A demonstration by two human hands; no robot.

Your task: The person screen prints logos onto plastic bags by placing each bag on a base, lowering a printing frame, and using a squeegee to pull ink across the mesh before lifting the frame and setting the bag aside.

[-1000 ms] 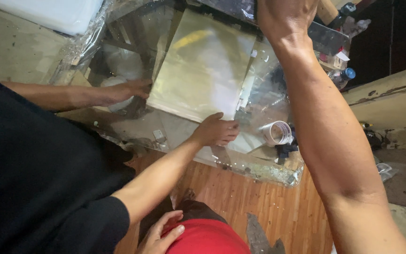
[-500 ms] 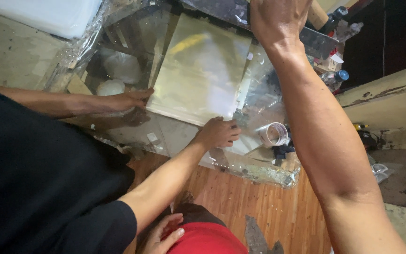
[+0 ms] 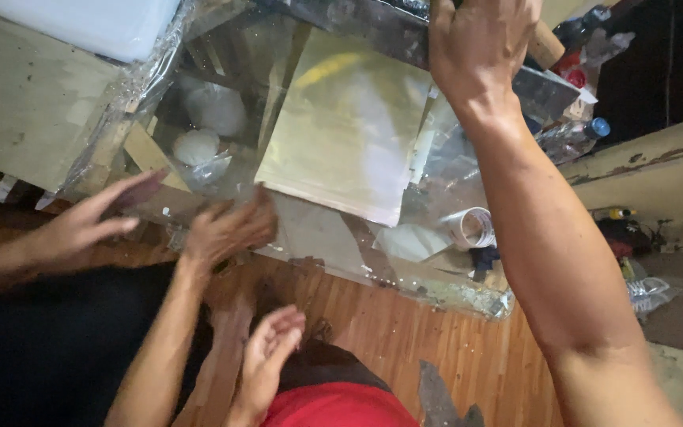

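Note:
My right hand [image 3: 480, 47] reaches across a glass table top [image 3: 436, 289] to its far edge, fingers closed around what looks like a wooden handle [image 3: 547, 45]. Under the glass lies a pale yellowish sheet [image 3: 349, 134]. My left hand is not in sight. A person in black at the left holds two hands near the glass's near edge, one [image 3: 81, 225] flat and open, the other [image 3: 231, 229] blurred. A smaller open hand [image 3: 270, 356] rises at the bottom beside a red cloth [image 3: 333, 407]; I cannot tell whose it is.
A white roll [image 3: 472, 228] and white round lumps [image 3: 199, 142] show under the glass. Crumpled clear plastic [image 3: 132, 111] wraps a white block [image 3: 88, 24] at top left. Bottles [image 3: 575, 134] stand at the right. Below is a wooden plank floor [image 3: 436, 356].
The person in black has drawn both hands back from the sheet toward the near left edge of the glass. My right hand keeps its grip at the far edge.

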